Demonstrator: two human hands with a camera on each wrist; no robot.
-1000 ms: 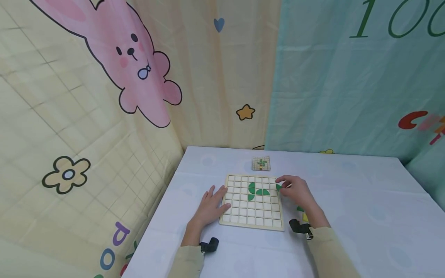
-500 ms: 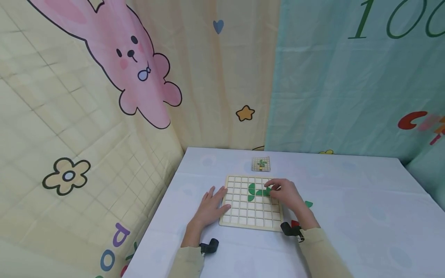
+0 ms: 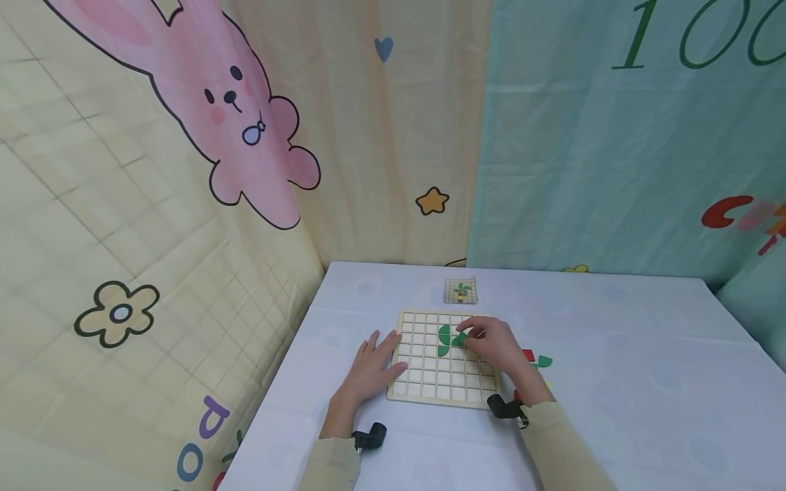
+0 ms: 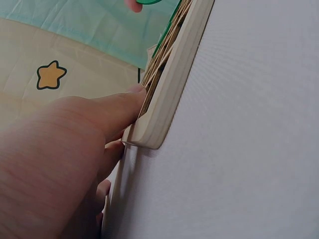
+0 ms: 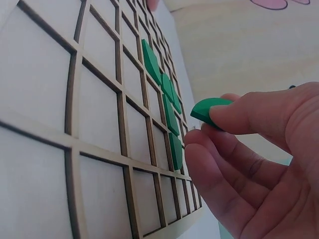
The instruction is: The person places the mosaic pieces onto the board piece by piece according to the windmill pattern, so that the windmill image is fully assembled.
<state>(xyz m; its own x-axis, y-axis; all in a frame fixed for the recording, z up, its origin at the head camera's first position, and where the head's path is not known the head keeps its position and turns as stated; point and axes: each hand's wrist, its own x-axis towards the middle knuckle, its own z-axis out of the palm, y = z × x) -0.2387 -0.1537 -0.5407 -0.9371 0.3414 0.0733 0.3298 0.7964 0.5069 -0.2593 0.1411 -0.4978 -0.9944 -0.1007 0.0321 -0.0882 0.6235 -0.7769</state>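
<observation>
My right hand (image 3: 496, 344) pinches a green quarter-circle tile (image 5: 205, 110) between thumb and fingertips, just above a wooden grid board (image 3: 430, 387). Several green tiles (image 5: 171, 115) of the same kind sit in the board's squares; the right hand partly covers them in the head view. At the board's left edge rests my left hand (image 3: 370, 368), fingers spread. Its thumb touches the wooden rim (image 4: 164, 117) in the left wrist view.
Behind the board lies a small pattern card (image 3: 460, 291) with a green figure on a grid. Right of the board are loose tiles, including a red tile (image 3: 529, 355) and a green tile (image 3: 545, 361); the right forearm partly hides others. Printed curtains (image 3: 393, 136) hang behind the table.
The right hand has moved left from the board's right edge to above the green tiles, still pinching its tile. Loose tiles have come into view behind it. The left hand stays put.
</observation>
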